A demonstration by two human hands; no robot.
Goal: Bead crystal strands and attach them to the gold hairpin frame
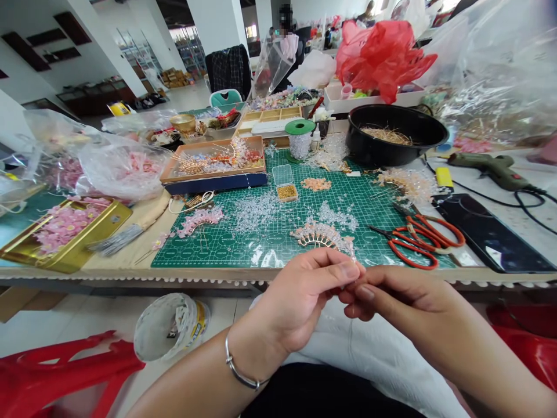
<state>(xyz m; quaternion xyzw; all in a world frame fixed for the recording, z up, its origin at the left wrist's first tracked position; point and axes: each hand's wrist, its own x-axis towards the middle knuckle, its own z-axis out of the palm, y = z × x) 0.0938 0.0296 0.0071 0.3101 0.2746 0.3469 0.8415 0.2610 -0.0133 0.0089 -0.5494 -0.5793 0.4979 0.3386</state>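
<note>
My left hand and my right hand meet above the table's front edge, both with fingers pinched closed. Between their fingertips is something small and thin; a pale beaded bit shows there, but its kind is hidden. Just beyond my left hand, a hair comb with peach and clear beads lies on the green cutting mat. Clear beads lie in loose piles, near peach petal-like pieces and a small clear box of gold beads. A pink beaded piece rests to the left.
Orange-handled pliers and scissors lie right, beside a black phone and a glue gun. Behind stand a black basin, a green spool and a cardboard tray. A gold tin holds pink flowers.
</note>
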